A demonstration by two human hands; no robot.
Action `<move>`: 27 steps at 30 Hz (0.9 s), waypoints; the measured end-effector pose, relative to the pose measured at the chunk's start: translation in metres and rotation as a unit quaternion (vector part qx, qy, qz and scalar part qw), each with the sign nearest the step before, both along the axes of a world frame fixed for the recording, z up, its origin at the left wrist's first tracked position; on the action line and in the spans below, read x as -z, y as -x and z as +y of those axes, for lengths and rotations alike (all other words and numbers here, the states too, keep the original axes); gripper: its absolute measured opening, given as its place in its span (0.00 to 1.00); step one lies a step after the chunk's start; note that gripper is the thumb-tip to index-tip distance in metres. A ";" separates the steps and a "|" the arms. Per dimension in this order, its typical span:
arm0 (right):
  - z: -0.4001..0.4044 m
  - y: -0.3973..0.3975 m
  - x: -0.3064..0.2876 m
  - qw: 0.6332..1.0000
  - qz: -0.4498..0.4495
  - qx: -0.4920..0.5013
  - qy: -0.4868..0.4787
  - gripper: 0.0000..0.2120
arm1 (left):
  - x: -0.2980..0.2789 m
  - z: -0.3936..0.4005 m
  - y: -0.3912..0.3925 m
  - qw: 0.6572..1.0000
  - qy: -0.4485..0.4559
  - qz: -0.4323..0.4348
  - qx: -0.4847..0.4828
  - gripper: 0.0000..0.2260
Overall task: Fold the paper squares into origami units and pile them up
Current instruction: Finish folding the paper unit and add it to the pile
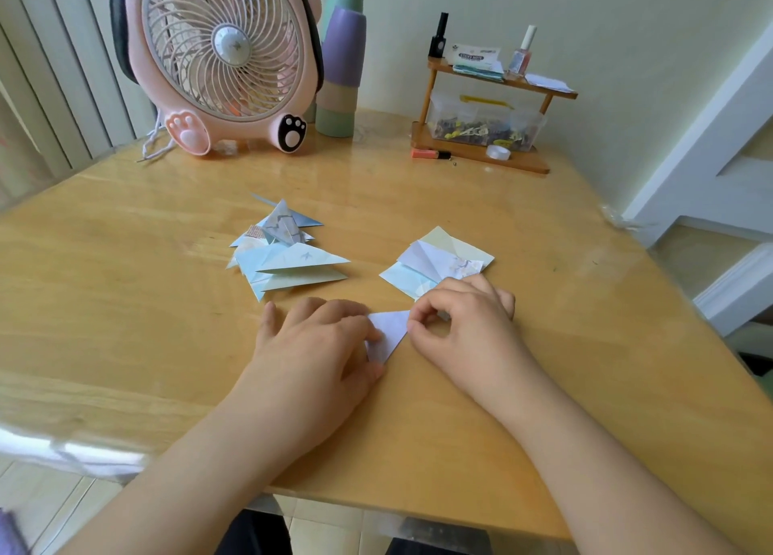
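A folded white paper triangle (pixel 389 332) lies near the counter's (pixel 543 345) front edge, pressed flat by the left hand (pixel 311 347) while the right hand (pixel 462 324) pinches its corner; finished units (pixel 288 249) and unfolded squares (pixel 439 261) lie behind, mid-counter.

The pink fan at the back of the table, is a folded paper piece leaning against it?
No, the pink fan stands apart from the pile of folded units, which lies nearer the hands on the bare table.

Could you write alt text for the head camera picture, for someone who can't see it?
Two hands fold a white paper piece on a wooden table; a pile of folded units lies beyond the left hand, loose paper squares beyond the right hand.
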State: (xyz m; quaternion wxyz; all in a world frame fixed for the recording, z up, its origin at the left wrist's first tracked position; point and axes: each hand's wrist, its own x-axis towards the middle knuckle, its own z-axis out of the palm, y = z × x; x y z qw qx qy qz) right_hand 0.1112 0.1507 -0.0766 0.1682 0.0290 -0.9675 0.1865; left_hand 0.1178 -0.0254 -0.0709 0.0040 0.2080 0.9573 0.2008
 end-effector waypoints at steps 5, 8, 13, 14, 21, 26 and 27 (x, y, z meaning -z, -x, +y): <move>0.007 0.004 0.002 0.998 0.006 0.067 0.013 0.06 | -0.003 0.004 0.000 1.000 0.011 -0.011 -0.001 0.13; 0.011 0.005 0.004 0.995 0.003 0.089 0.044 0.05 | -0.005 0.006 0.002 1.000 0.011 -0.020 -0.004 0.13; 0.009 0.001 0.005 0.999 0.019 -0.007 0.035 0.09 | -0.005 0.004 0.001 0.998 -0.043 -0.037 -0.009 0.19; 0.007 0.000 0.005 1.000 0.010 -0.023 0.014 0.08 | -0.005 0.004 0.000 0.998 -0.056 -0.034 -0.011 0.20; 0.004 -0.014 -0.010 0.964 -0.065 -0.033 0.257 0.07 | -0.005 -0.001 -0.007 0.982 -0.187 -0.034 0.002 0.27; 0.001 -0.017 -0.029 0.905 -0.094 -0.071 0.409 0.02 | -0.015 -0.005 -0.002 0.911 -0.402 -0.077 -0.053 0.17; 0.002 -0.016 -0.032 0.901 -0.098 -0.072 0.417 0.02 | -0.017 -0.008 0.002 0.907 -0.410 -0.072 -0.063 0.16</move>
